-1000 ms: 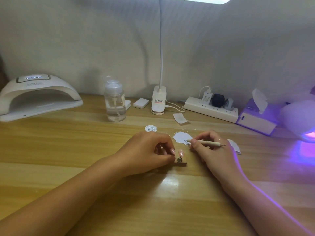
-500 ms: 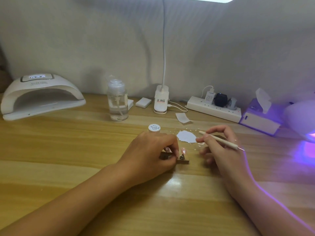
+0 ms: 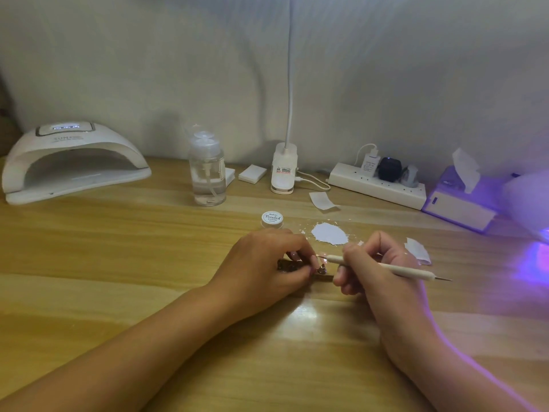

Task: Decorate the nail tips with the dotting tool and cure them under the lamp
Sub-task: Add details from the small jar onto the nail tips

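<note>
Dotting stage. Our left hand (image 3: pixel 267 260), fingers curled, pinches the small holder (image 3: pixel 325 278), on which a pink nail tip (image 3: pixel 323 260) stands. Our right hand (image 3: pixel 377 263), just right of the holder, grips the dotting tool (image 3: pixel 386 266) like a pen, its front end at the nail tip. Behind the holder lies a white paint patch (image 3: pixel 329 232); the curing lamp (image 3: pixel 74 162) sits far to the holder's left. Risks, as we judge them: a loose pinch lets the holder shift and smears the dot; heavy pressure may knock the tip off; knuckles may brush wet paint.
</note>
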The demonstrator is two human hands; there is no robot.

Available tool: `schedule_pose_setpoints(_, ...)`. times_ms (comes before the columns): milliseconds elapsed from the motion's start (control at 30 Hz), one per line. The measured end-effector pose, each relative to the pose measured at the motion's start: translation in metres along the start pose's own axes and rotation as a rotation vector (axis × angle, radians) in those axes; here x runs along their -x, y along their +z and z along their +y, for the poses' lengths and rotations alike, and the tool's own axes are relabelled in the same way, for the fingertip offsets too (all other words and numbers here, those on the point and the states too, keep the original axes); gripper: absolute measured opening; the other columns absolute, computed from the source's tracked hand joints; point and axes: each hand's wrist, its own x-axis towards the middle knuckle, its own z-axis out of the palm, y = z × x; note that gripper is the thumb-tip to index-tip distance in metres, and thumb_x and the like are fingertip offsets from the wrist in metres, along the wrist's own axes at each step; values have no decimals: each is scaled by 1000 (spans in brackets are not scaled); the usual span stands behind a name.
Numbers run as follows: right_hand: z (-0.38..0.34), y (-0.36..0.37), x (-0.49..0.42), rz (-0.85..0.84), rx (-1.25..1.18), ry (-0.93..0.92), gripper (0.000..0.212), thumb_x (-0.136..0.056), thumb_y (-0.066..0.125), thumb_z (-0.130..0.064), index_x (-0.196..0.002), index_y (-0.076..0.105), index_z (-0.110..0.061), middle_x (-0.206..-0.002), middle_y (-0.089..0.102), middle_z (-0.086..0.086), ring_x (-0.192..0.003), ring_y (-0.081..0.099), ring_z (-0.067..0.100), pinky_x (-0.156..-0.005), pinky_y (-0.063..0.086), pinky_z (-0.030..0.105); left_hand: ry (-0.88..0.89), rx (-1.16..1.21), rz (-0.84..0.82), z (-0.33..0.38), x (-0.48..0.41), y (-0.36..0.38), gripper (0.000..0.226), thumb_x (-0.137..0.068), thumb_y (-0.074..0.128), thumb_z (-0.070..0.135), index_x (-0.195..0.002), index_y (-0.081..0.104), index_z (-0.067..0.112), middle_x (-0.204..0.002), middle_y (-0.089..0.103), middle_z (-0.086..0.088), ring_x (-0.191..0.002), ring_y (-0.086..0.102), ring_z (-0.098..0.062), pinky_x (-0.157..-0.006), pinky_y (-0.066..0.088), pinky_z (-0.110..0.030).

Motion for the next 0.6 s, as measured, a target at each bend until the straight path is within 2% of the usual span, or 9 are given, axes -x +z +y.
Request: schedule_pose_setpoints(600,4,1,-2,-39,18,-7,24,-85,63,-8,-69,47,-12,-57,67,15,-46,57,13,-45,47,18,2,32,6,0,-1,0,7,-79,70,25,-83,74,30,-80,69,10,-79,63,-8,-71,51,-40)
